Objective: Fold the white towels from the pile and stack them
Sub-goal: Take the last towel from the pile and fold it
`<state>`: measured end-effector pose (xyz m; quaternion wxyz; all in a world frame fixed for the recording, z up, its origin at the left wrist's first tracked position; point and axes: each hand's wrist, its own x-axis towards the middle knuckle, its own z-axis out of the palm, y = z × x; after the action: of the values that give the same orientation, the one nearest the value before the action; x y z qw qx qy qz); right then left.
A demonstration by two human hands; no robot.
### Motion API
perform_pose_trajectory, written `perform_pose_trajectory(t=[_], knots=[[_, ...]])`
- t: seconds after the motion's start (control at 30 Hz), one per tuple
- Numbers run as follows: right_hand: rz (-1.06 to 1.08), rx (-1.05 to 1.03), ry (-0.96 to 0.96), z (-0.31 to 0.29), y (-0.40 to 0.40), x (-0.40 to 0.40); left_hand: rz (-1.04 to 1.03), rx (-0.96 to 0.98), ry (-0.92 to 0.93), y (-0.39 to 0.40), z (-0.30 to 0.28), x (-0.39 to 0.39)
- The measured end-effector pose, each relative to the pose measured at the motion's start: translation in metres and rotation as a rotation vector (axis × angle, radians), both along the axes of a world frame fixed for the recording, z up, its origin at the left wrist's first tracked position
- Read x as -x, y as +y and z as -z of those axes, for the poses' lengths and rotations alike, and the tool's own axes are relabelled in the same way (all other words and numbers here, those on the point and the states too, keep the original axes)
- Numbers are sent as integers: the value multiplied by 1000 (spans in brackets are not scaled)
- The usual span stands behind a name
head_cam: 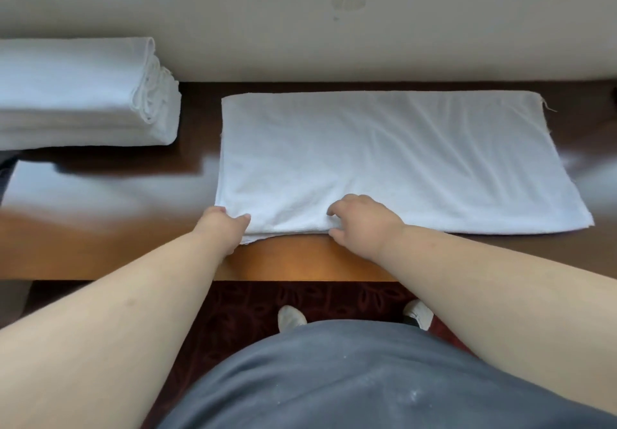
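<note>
Head view: a dark wooden desk (100, 245) stands against a pale wall. A half-folded white towel (400, 161) lies flat at centre; the folded stack (83, 94) sits far left. The left hand (223, 224) pinches the near-left corner; the right hand (364, 224) grips the near edge. The cloth looks soft and limp, best held by its corners.

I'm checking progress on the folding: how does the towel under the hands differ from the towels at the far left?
The towel under the hands lies alone, spread in a wide flat rectangle; the stack at the left is several towels folded compactly and piled up. The left hand and right hand grip the spread towel's near edge; nothing touches the stack. Both are white and lie on the wooden table.
</note>
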<state>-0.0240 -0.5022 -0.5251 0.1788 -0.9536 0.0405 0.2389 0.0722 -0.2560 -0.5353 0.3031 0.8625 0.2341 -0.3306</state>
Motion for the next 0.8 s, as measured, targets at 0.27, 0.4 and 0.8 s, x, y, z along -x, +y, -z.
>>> perform_pose_trajectory(t=[0.27,0.4,0.8], knots=[[-145,189,9,2,52,-33,-40,66,-14,19,4,-3],[-194,79,-150,-3,84,-50,-25,183,-178,23,0,-14],[26,-88,-85,-17,121,-81,163,51,-145,51,22,-26]])
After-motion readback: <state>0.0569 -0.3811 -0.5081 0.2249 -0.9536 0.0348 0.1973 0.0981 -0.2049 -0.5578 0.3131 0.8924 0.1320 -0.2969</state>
